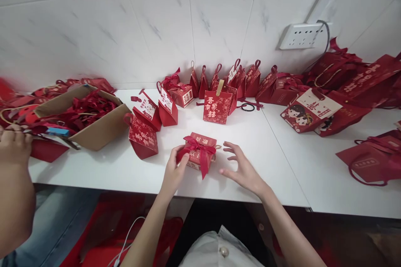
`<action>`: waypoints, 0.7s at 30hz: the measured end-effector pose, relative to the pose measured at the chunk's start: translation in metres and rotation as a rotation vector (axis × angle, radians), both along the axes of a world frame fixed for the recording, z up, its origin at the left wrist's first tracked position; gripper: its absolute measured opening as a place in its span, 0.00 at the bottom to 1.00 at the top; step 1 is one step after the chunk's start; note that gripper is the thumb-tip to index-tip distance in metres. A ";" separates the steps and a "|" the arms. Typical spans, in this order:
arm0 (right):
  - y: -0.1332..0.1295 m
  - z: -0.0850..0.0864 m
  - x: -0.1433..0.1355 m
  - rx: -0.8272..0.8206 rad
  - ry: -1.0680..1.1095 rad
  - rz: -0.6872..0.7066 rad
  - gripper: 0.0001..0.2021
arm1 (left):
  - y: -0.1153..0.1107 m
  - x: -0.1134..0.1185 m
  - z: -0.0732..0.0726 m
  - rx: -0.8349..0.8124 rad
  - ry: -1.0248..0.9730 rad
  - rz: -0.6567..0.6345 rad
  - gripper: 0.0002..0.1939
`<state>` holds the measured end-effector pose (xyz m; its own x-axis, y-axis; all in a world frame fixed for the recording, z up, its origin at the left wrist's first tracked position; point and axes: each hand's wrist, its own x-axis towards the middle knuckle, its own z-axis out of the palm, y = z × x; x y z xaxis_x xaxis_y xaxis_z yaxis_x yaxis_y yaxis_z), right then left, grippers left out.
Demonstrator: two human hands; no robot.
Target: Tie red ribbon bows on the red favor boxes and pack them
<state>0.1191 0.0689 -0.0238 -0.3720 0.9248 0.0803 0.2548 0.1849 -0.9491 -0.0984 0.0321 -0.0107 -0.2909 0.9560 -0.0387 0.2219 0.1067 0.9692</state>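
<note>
A small red gift box [194, 164], tied with a dark red ribbon bow [202, 149], sits on the white table in front of me. My left hand [176, 162] grips its left side, thumb at the front and fingers behind. To the right of the box hovers my right hand [240, 166], open, its fingers spread and curved toward a short gold cord loop [218, 147] on the box's right edge. Nothing is in that hand. Behind the box stands a larger red box [214, 108] with white lettering and a gold strap.
A cardboard box [103, 133] full of red ribbons stands on the left, with another person's hand [14, 144] beside it. Red boxes [143, 137] stand left of centre. Several more line the wall. Red bags [372, 158] lie at right, below a power strip [302, 36].
</note>
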 end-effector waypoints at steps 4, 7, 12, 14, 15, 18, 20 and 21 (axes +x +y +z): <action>0.007 -0.003 -0.017 0.037 -0.100 0.155 0.57 | -0.003 0.003 0.004 -0.015 -0.070 -0.027 0.13; 0.010 -0.004 -0.016 0.033 -0.099 0.171 0.58 | -0.009 0.005 0.006 -0.028 -0.142 -0.079 0.12; 0.010 -0.007 -0.006 0.026 -0.031 0.143 0.55 | -0.023 0.010 0.007 0.000 0.009 -0.102 0.12; 0.007 -0.007 -0.002 0.043 -0.001 0.136 0.53 | -0.031 0.008 0.011 0.020 0.111 -0.139 0.11; 0.005 -0.007 0.001 0.055 0.008 0.133 0.53 | -0.034 0.005 0.014 0.006 0.144 -0.209 0.12; -0.001 -0.006 0.007 0.081 0.003 0.125 0.52 | -0.035 -0.016 0.027 -0.131 0.124 -0.550 0.11; -0.005 -0.005 0.010 0.112 0.001 0.112 0.51 | -0.028 -0.030 0.035 -0.154 0.076 -0.580 0.12; -0.007 -0.005 0.012 0.127 0.004 0.107 0.50 | -0.022 -0.035 0.039 -0.116 0.077 -0.507 0.10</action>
